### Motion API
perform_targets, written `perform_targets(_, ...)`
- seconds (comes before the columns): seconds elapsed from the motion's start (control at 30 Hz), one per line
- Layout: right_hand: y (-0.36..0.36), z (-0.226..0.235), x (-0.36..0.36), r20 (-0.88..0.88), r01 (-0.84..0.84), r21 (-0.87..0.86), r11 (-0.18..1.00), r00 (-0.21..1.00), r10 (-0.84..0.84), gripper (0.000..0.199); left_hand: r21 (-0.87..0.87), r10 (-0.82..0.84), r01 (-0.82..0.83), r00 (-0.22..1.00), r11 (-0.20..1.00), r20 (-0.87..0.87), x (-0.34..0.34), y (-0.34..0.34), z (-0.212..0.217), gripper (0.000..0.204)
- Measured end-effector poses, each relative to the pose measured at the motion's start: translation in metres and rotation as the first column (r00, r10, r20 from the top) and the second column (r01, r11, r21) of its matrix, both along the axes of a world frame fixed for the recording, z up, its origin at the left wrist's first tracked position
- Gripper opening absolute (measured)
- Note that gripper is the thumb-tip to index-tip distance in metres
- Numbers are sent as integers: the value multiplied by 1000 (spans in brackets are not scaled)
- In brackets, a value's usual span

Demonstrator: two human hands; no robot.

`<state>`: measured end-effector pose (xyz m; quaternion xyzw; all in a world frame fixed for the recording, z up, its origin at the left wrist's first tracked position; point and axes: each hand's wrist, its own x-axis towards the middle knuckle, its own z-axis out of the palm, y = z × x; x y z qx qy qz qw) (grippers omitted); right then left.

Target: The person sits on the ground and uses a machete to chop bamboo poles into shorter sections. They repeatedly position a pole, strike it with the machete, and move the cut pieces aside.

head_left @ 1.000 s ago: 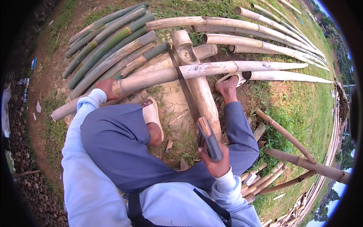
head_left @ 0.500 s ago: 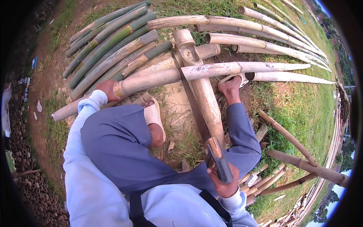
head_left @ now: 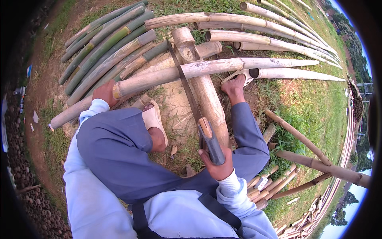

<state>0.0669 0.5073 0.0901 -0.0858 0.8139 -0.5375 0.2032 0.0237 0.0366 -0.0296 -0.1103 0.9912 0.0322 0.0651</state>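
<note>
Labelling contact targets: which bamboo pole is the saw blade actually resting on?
The pale pole lying crosswise over the short thick log, gripped at its near end by the left hand. The saw, held in the right hand, crosses it; other poles lie untouched behind.

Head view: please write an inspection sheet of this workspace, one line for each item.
Surface: bare soil with wood chips, grass around it.
Job's things: pale bamboo pole lying across a thick bamboo support; saw with its blade across the pole.
Clutter: short bamboo offcuts beside the person's right leg.
Hands: left hand grips the pole's near end; right hand holds the saw's grey handle.
Cables: nothing seen.
Surroundings: stacked green and dry bamboo poles; right sandalled foot against the pole; trees at the far right.
</note>
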Motion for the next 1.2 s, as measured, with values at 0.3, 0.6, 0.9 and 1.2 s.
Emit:
perform_targets(0.3,55,70,55,95,-1,147,989,995,-13,37,-32,73,-69,987,997,144,-10,-2,3,61)
perform_targets(0.6,24,32,32,51,-52,73,996,998,48,27,-53,78,-72,988,996,131,-16,-13,12,62)
perform_targets(0.9,-8,-11,-3,-113,36,-2,999,993,-36,16,17,12,-15,983,1000,185,-24,-12,6,63)
perform_targets(1.2,25,39,24,-10,-7,80,997,1000,8,30,23,34,-39,981,999,189,-22,-12,3,65)
